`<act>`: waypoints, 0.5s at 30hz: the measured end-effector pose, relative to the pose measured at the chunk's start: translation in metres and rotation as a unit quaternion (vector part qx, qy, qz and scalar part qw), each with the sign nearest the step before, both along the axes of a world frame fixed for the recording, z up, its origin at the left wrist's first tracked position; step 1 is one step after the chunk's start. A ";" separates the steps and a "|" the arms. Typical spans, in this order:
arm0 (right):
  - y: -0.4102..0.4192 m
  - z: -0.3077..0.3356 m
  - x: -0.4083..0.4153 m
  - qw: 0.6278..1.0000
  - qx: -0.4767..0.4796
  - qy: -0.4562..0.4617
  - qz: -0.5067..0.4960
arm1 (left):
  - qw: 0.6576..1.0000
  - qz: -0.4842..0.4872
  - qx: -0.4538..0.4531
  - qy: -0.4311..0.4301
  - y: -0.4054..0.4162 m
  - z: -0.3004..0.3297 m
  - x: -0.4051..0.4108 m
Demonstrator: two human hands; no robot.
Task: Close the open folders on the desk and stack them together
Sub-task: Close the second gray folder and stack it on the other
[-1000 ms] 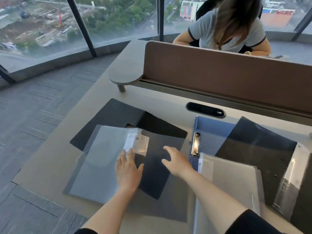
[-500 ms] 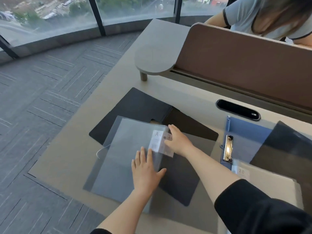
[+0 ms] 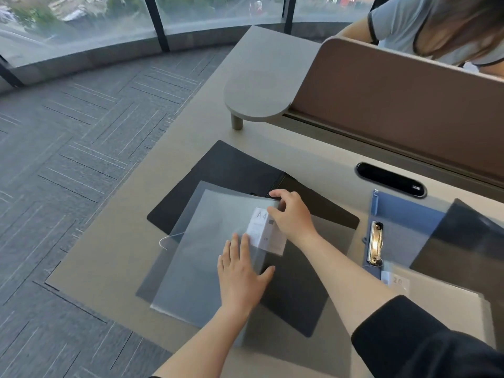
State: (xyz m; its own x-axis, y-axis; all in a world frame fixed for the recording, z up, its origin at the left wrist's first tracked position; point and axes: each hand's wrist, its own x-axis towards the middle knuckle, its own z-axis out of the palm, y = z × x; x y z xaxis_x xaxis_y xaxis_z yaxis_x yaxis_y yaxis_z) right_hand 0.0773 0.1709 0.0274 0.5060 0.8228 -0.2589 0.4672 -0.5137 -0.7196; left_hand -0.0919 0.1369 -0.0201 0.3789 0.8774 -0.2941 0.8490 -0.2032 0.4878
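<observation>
A translucent folder [image 3: 201, 255] lay on the beige desk [image 3: 109, 257], its cover down flat, resting partly on a black folder [image 3: 218, 170] spread open beneath it. A white label [image 3: 266, 231] marked "A4" showed at the clear folder's right edge. The left hand [image 3: 241, 276] lay on the folder's lower right part, palm down and fingers spread flat, gripping nothing. The right hand [image 3: 291, 214] was at the folder's upper right corner, just above the label, fingers curled and thumb tucked in; it seemed to pinch the cover's corner, though the blur left the grip uncertain. The black folder's right half [image 3: 297, 293] stretched out under the right forearm.

Farther right, well apart from both hands, a blue folder [image 3: 401, 211] lay open with its metal clip [image 3: 375, 242] showing, a dark sheet [image 3: 463, 241] overlapping it, and a pale folder [image 3: 441, 298] numbered "20" near the black sleeve [image 3: 425, 342]. Behind the brown divider [image 3: 395, 105] another person [image 3: 436, 25] sat leaning forward.
</observation>
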 end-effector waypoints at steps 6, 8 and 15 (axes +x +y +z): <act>-0.009 0.035 -0.009 0.992 0.099 0.056 -0.054 | 0.997 0.012 -0.005 -0.081 0.001 0.029 0.008; -0.013 0.049 -0.012 0.986 0.131 0.078 -0.066 | 0.993 0.020 0.002 -0.112 0.001 0.042 0.011; -0.031 0.090 -0.011 0.958 0.241 0.132 -0.085 | 0.978 0.035 0.027 -0.203 -0.006 0.091 0.020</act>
